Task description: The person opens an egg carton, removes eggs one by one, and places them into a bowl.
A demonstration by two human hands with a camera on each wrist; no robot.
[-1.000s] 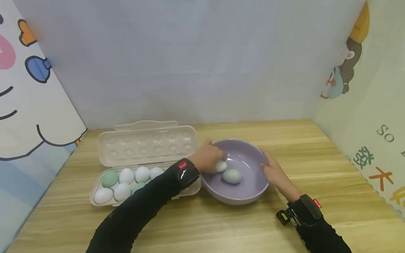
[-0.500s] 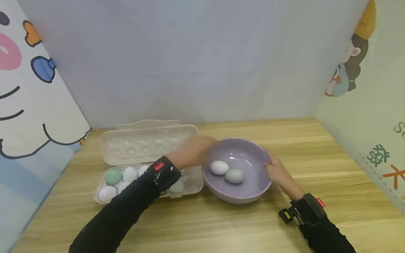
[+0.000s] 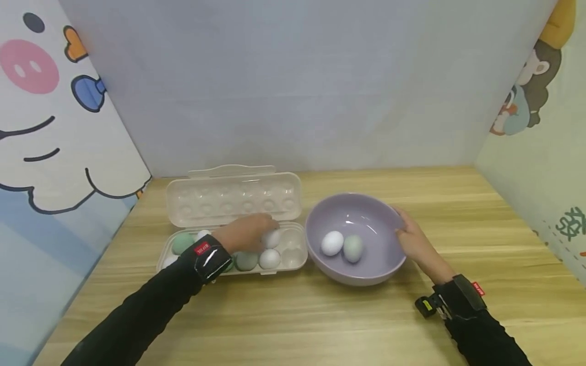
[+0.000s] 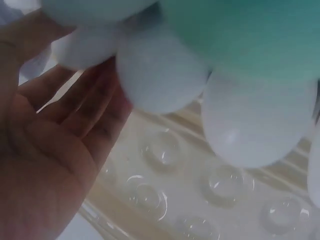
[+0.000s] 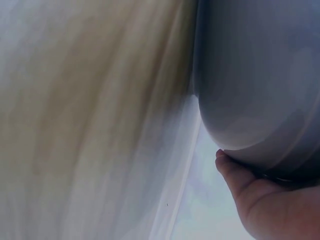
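A pale egg carton [image 3: 299,256] lies with its lid folded back, holding white and green eggs. My left hand [image 3: 247,232] reaches over it, thumb and fingers around a white egg [image 3: 272,239] in the back row. In the left wrist view, the fingers of the left hand [image 4: 55,125] pass behind that egg [image 4: 87,47]. Beside the carton stands a lilac bowl [image 3: 382,229] with a white egg [image 3: 332,243] and a pale green egg [image 3: 353,248] inside. My right hand [image 3: 414,241] grips the bowl's right rim; the right wrist view shows it against the bowl's outside [image 5: 250,75].
In the front row, a white egg [image 3: 269,259] and a grey-green egg [image 3: 246,261] show past my left hand. A green egg [image 3: 183,244] sits at the carton's left end. The raised lid [image 3: 235,198] stands behind, near the back wall [image 3: 293,86].
My left hand has let go of the white egg in the bowl and moved left to the carton. My right hand has stayed on the bowl's rim. The head view has shifted left.
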